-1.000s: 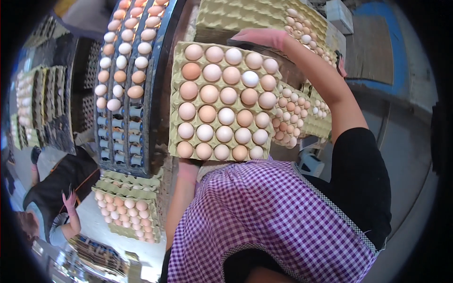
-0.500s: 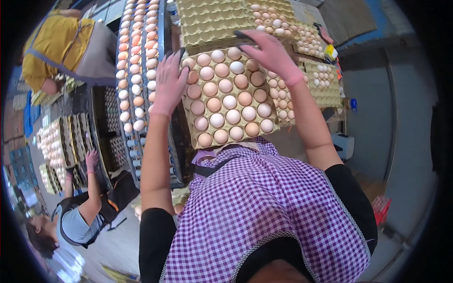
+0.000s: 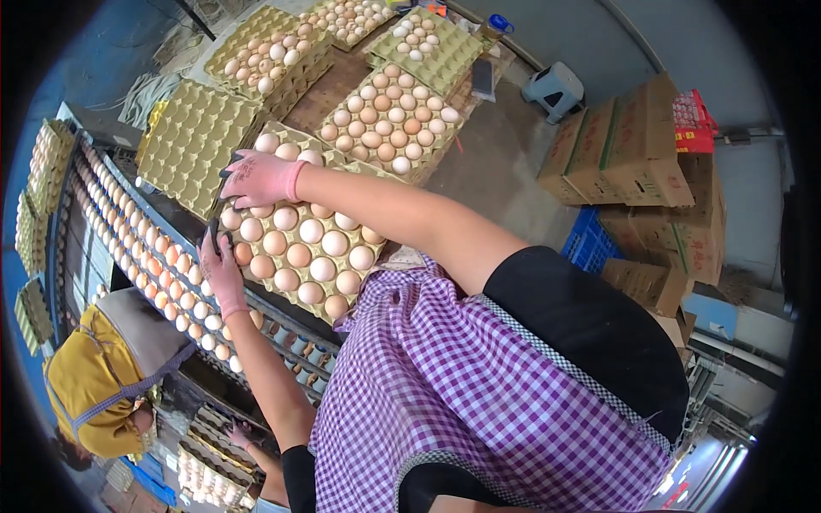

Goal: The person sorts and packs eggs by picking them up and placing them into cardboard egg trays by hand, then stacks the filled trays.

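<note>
A moulded pulp egg tray (image 3: 295, 297) filled with pale and brown eggs lies right in front of my body. My right hand (image 3: 263, 178), in a pink glove with dark fingertips, reaches across its far side, fingers extended over the eggs. In a matching glove, my left hand (image 3: 222, 274) is at the tray's left edge, between it and the rows of eggs on the rolling conveyor (image 3: 321, 385). Its fingers point up and apart, and I see nothing held in them. A stack of empty egg trays (image 3: 190, 141) stands just beyond both hands.
More filled egg trays (image 3: 449, 137) and a stacked, partly filled one (image 3: 312, 73) sit farther off. Cardboard boxes (image 3: 637, 150), a blue crate (image 3: 592, 242) and a stool (image 3: 554, 92) are right. A co-worker in yellow (image 3: 90, 376) bends beside the conveyor; another person's gloved hand (image 3: 241, 434) shows lower left.
My view has swung to the right, bringing the boxes in. Both hands have come closer together at the tray's far left corner; the right one has crossed over the eggs.
</note>
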Demonstrator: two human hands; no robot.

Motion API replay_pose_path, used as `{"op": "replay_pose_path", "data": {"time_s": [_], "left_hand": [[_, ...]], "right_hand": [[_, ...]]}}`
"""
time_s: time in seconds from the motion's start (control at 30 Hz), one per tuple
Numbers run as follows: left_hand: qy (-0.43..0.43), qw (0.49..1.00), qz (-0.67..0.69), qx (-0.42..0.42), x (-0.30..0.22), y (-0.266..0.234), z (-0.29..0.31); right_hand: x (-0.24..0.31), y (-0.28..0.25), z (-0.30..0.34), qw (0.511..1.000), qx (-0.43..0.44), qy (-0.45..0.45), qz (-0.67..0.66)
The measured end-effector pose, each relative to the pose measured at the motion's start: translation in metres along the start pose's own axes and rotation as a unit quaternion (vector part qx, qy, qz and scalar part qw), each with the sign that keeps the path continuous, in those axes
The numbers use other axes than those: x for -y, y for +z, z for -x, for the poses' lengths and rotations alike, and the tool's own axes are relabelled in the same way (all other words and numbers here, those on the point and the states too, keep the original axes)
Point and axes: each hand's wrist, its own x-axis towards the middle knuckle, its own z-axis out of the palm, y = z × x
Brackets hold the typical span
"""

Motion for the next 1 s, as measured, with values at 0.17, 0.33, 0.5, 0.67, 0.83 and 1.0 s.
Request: {"op": "replay_pose_path", "data": {"time_s": [0.17,0.33,0.5,0.67,0.83,1.0], "left_hand": [[0.017,0.998,-0.028,-0.055,-0.001,0.008,-0.005],[0.0,0.984,-0.116,-0.133,-0.017,0.025,-0.002],[-0.034,0.987,-0.12,-0.104,-0.024,0.018,-0.001],[-0.081,0.981,-0.131,-0.113,-0.035,0.012,0.002],[-0.085,0.982,-0.121,-0.116,-0.041,0.018,-0.007],[-0.057,0.981,-0.132,-0.128,-0.012,0.026,-0.003]], "right_hand": [[-0.003,-0.036,-0.004,0.997,-0.073,-0.023,-0.021],[-0.085,-0.047,-0.072,0.995,-0.016,0.06,0.083],[-0.13,0.012,-0.13,0.941,0.236,-0.096,0.223],[-0.135,-0.028,-0.163,0.939,0.253,-0.178,0.149],[-0.151,-0.052,-0.183,0.941,0.257,-0.19,0.115],[-0.163,-0.171,-0.177,0.981,0.021,-0.11,-0.159]]}}
